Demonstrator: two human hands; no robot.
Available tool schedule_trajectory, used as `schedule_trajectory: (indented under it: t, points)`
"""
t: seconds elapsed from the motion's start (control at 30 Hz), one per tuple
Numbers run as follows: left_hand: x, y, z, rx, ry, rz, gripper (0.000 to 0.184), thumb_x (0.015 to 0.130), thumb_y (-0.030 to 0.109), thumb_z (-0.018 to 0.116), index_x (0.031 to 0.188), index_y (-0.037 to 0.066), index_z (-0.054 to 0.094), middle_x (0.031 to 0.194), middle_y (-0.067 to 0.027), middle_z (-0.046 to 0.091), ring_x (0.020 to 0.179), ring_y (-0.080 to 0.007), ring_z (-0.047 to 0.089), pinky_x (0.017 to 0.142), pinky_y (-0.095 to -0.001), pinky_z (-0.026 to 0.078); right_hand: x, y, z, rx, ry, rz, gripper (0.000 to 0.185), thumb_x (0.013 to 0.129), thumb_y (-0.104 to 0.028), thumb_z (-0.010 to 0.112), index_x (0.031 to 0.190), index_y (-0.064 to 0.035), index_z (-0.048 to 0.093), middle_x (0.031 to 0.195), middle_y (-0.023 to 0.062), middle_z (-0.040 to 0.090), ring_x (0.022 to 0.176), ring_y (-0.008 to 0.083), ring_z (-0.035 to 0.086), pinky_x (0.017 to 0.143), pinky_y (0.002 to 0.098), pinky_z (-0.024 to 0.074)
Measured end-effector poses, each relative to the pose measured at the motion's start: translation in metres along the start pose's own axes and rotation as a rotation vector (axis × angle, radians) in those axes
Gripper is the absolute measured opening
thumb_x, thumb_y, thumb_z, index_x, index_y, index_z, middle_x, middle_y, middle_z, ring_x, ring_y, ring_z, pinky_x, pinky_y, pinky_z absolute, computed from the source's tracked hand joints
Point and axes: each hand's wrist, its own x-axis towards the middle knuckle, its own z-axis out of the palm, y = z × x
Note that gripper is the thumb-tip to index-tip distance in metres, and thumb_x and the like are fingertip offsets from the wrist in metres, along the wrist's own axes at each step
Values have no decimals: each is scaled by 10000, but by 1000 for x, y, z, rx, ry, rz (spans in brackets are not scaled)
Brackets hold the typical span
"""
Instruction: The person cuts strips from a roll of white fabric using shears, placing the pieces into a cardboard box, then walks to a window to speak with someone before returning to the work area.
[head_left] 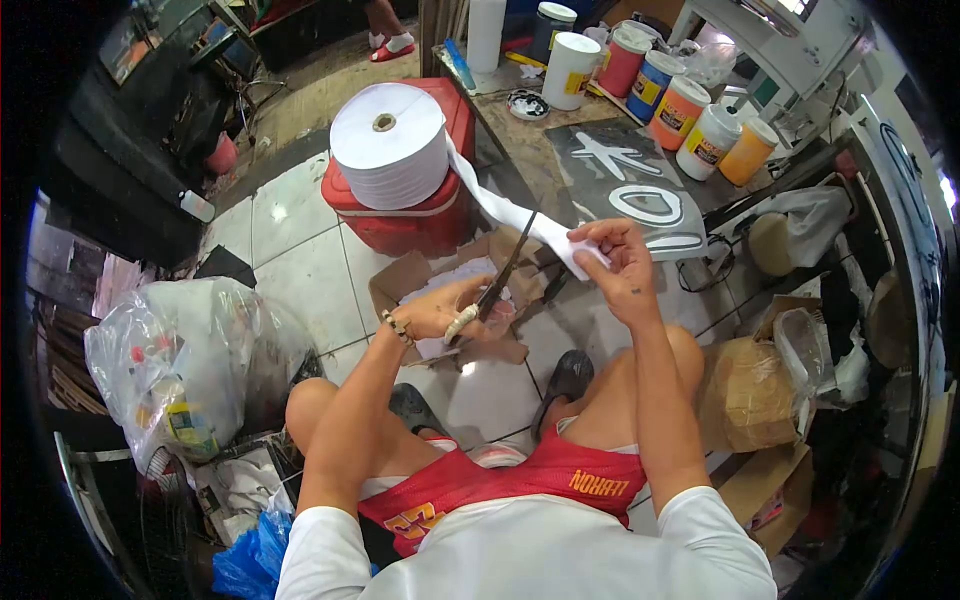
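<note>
Scissors [505,275] and strip [500,210] in our grip.
Our left hand [440,312] clasps the scissors, blades across the strip; our right hand [627,262] pinches its end. It runs from the roll [395,145] at the cooler's [400,233] near edge.

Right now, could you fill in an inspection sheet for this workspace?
Surface: pale tiled floor, with a workbench ahead to the right.
Things in use: white roll on a red box; its white strip reaches the right hand.
Clutter: bulging clear bag at left; taped carton at right.
Hands: left hand holds scissors; right hand pinches the strip.
Cables: none I can make out for certain.
Surroundings: paint jars on the bench; another person's sandalled feet beyond.
</note>
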Motion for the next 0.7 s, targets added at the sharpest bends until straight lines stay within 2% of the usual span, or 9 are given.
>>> schedule_trajectory:
  t: [0.07,0.1,0.23,0.3,0.43,0.5,0.53,0.6,0.7]
  points:
    - [-1,8,-3,4,51,52,867,750,86,783,1464,42,293,1330,-157,552,1217,-196,533,971,-322,475,-2,0,0,0,-72,0,332,833,96,634,1096,-47,493,1188,135,588,1027,164,597,916,300,474]
    - [-4,17,0,48,94,39,832,741,82,784,1438,34,333,1306,-158,572,1184,-199,560,962,-324,484,-4,-4,-1,44,-91,55,403,824,89,644,1173,-38,489,1242,140,551,1069,167,579,927,304,471]
    - [-3,14,-5,57,133,115,766,736,57,757,1408,13,393,1229,-151,623,1102,-192,604,909,-319,512,-5,-6,-7,46,-91,169,512,825,75,650,1288,-35,462,1240,137,552,1075,164,576,909,303,478]
    - [-7,18,-2,40,146,71,747,736,52,748,1399,11,407,1213,-148,631,1067,-178,613,888,-303,515,-2,-6,-12,41,-205,257,617,833,36,660,1388,-37,402,1210,130,577,1041,162,590,891,305,484]
    - [-10,32,13,10,170,42,703,733,46,730,1373,5,444,1150,-137,658,961,-144,634,817,-258,522,6,-5,-15,-33,-285,421,616,847,-55,703,1389,-22,413,1127,104,615,974,144,601,846,288,486]
    - [-10,36,18,30,176,37,706,728,47,730,1373,7,445,1138,-136,662,947,-142,636,807,-256,523,12,-9,-2,45,-195,518,471,860,-159,733,1261,1,546,1042,72,632,913,115,597,797,268,480]
    - [-10,37,19,46,192,32,709,724,47,730,1373,8,447,1126,-135,666,932,-140,638,797,-255,524,14,-6,-2,42,-188,514,471,860,-159,733,1261,1,546,1042,72,632,913,115,597,797,268,480]
    - [-11,38,22,28,188,31,707,723,49,727,1372,8,448,1120,-136,669,932,-139,639,800,-256,525,19,0,-4,-35,-255,565,341,875,-229,732,1104,8,647,1032,60,624,915,105,592,806,260,482]
    - [-13,40,25,-13,177,21,707,723,66,742,1366,6,452,1116,-140,671,938,-144,644,805,-260,528,20,-3,-1,-22,-215,496,279,894,-247,707,1022,-1,678,994,27,630,920,92,599,814,249,479]
